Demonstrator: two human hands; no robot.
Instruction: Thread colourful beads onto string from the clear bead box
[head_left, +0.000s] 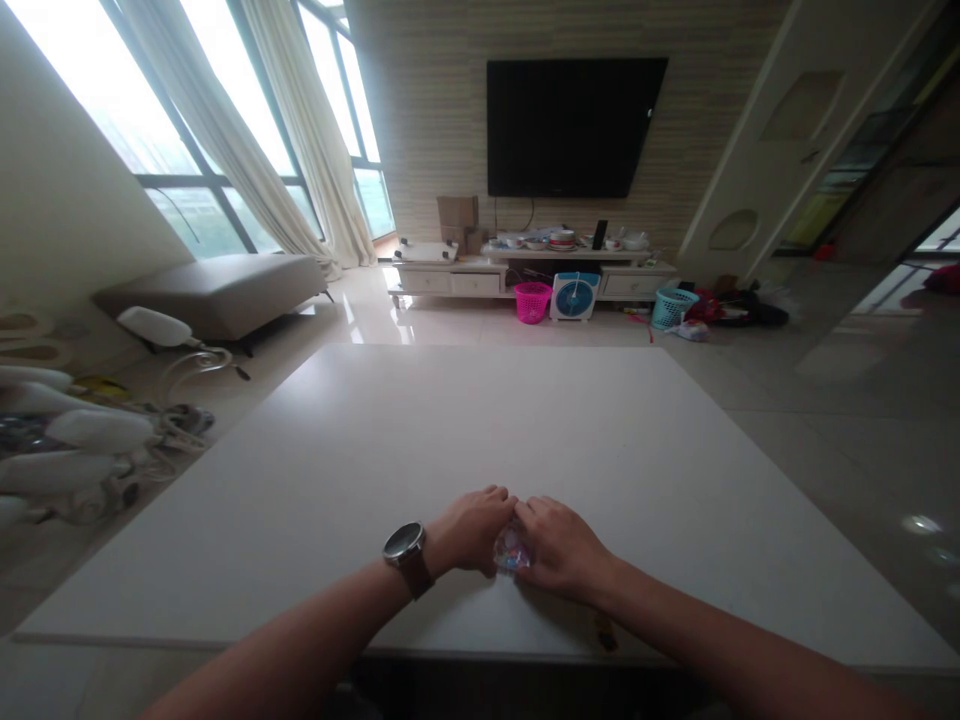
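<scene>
Over the near part of the white table (480,420), both hands meet at a small clear plastic bag (511,550) with bits of several colours inside. My left hand (474,528) has its fingers closed at the bag's upper left edge, and a watch (405,542) is on that wrist. From the other side my right hand (561,545) grips the bag, fingers curled over its top and right. The fingertips of the two hands nearly touch. Much of the bag is hidden behind the fingers, and what the bits are cannot be made out.
A small dark and yellow item (604,634) lies near the table's front edge, by my right forearm. White lamp-like fixtures (105,430) crowd the floor at left. Beyond the table stand a low cabinet (450,283), a pink basket (532,303) and a fan (574,297).
</scene>
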